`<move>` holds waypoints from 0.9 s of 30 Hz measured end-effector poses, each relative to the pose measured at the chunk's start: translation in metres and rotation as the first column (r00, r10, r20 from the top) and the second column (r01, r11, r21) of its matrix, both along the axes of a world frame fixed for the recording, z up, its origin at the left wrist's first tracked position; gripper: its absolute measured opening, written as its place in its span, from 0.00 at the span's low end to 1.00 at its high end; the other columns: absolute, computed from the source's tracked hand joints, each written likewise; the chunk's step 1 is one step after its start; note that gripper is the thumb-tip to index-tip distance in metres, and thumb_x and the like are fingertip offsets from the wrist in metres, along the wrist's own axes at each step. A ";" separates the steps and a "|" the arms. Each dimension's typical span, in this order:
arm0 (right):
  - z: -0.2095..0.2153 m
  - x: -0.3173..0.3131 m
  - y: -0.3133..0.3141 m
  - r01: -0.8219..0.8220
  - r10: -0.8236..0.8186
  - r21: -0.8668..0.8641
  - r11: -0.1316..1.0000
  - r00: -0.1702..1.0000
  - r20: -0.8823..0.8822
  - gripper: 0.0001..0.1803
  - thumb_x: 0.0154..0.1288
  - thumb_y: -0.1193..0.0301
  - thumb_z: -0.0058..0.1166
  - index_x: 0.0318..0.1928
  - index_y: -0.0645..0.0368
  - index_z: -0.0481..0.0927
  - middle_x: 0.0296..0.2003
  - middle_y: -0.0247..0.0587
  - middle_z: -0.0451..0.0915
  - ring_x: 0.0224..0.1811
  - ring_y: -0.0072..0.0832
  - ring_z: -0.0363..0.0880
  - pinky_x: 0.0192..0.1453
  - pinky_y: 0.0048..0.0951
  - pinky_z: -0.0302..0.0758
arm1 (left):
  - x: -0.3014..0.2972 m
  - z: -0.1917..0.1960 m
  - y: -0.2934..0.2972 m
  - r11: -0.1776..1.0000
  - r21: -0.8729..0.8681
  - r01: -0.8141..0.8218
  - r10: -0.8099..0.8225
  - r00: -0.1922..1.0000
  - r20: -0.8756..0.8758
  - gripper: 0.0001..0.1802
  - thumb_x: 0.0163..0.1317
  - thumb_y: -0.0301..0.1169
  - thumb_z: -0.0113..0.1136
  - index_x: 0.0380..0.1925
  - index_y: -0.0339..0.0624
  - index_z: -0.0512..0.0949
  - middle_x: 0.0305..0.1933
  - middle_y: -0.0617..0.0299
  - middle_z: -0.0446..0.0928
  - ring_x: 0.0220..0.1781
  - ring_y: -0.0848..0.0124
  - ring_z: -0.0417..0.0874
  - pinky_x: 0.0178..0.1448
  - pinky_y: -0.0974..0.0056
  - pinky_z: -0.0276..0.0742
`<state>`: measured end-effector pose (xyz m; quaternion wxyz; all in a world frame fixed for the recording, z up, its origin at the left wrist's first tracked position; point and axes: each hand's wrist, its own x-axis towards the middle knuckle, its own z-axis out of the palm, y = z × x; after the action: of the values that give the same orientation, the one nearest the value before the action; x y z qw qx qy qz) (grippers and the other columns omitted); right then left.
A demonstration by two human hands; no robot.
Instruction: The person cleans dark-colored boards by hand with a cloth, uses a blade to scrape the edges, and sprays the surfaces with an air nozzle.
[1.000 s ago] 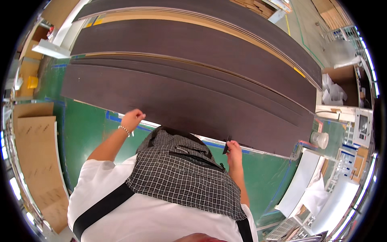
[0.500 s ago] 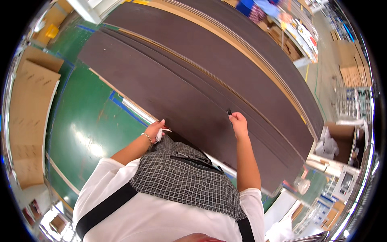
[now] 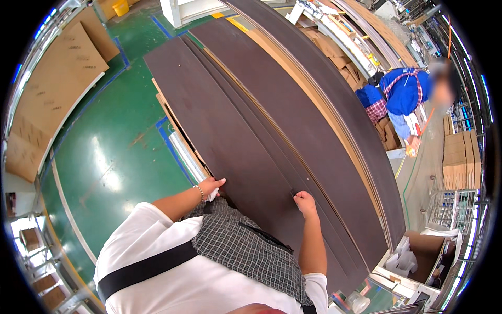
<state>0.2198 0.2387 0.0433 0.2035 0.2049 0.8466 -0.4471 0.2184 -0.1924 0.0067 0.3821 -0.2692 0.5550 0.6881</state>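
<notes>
A long dark brown panel (image 3: 235,152) lies in front of me, with raised strips along its length. My right hand (image 3: 305,204) is closed in a pinch on a small black object (image 3: 294,193), whose kind I cannot make out, close above the panel near a strip. At the panel's near edge, my left hand (image 3: 211,186) is closed around a crumpled white cloth (image 3: 213,195), with the thumb stretched toward the panel. A beaded bracelet (image 3: 199,193) circles the left wrist.
Beyond lie more brown panels (image 3: 282,99) with tan edges. A co-worker in blue (image 3: 402,91) bends at the far right beside a bench. Cardboard sheets (image 3: 57,73) lean at the left. An open box (image 3: 426,251) with white plastic stands at the right.
My view has turned, so the panels now run more steeply. The right hand shows lower, still pinching the black object; the left still holds the cloth. More of the co-worker is in view.
</notes>
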 end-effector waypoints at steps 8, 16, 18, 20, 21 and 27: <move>0.016 -0.034 -0.068 -0.199 0.210 0.246 0.949 0.978 -0.018 0.06 0.56 0.70 0.60 0.30 0.59 0.78 0.23 0.31 0.75 0.28 0.21 0.73 0.35 0.28 0.71 | -0.019 -0.021 -0.032 0.999 -0.013 -0.043 0.043 0.999 0.016 0.28 0.62 0.47 0.66 0.48 0.32 0.73 0.35 0.61 0.76 0.32 0.70 0.79 0.29 0.66 0.77; 0.025 -0.074 -0.164 -0.162 0.170 0.241 0.957 0.985 -0.014 0.09 0.55 0.65 0.56 0.31 0.57 0.78 0.26 0.43 0.80 0.32 0.37 0.80 0.40 0.36 0.74 | -0.063 -0.007 -0.139 0.998 0.042 -0.038 0.037 0.999 0.027 0.27 0.62 0.45 0.66 0.50 0.35 0.73 0.40 0.60 0.78 0.31 0.71 0.77 0.29 0.66 0.77; 0.026 -0.080 -0.187 -0.152 0.162 0.226 0.962 0.986 -0.030 0.09 0.55 0.65 0.56 0.31 0.57 0.78 0.25 0.43 0.79 0.31 0.36 0.79 0.39 0.36 0.74 | -0.074 0.006 -0.160 0.999 0.042 -0.008 0.007 1.000 0.028 0.26 0.65 0.46 0.62 0.52 0.37 0.73 0.39 0.63 0.77 0.32 0.73 0.77 0.31 0.66 0.78; 0.028 -0.093 -0.207 -0.137 0.147 0.172 0.976 0.988 -0.048 0.08 0.56 0.66 0.57 0.30 0.58 0.77 0.25 0.43 0.79 0.30 0.35 0.79 0.38 0.35 0.74 | -0.079 0.007 -0.183 0.998 -0.057 0.006 -0.001 0.996 0.090 0.30 0.64 0.48 0.64 0.51 0.32 0.70 0.37 0.60 0.76 0.29 0.72 0.77 0.28 0.66 0.78; 0.024 -0.100 -0.211 -0.130 0.142 0.148 0.980 0.987 -0.074 0.08 0.57 0.66 0.57 0.30 0.58 0.77 0.24 0.43 0.79 0.30 0.34 0.79 0.37 0.35 0.74 | -0.082 0.005 -0.194 0.997 -0.072 -0.006 0.013 0.995 0.096 0.30 0.63 0.48 0.64 0.52 0.33 0.71 0.38 0.60 0.76 0.29 0.71 0.77 0.28 0.66 0.78; 0.014 -0.157 -0.236 0.059 -0.024 0.313 0.948 0.993 -0.113 0.09 0.62 0.68 0.56 0.41 0.56 0.82 0.36 0.46 0.84 0.42 0.39 0.83 0.48 0.36 0.77 | -0.118 0.020 -0.251 0.998 -0.057 0.025 -0.019 0.993 0.115 0.35 0.61 0.52 0.66 0.46 0.27 0.67 0.33 0.59 0.74 0.22 0.71 0.76 0.24 0.66 0.75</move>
<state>0.0629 0.0023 0.0573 0.1128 0.2283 0.9124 -0.3204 0.1009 -0.4430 0.0270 0.4128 -0.3131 0.5552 0.6507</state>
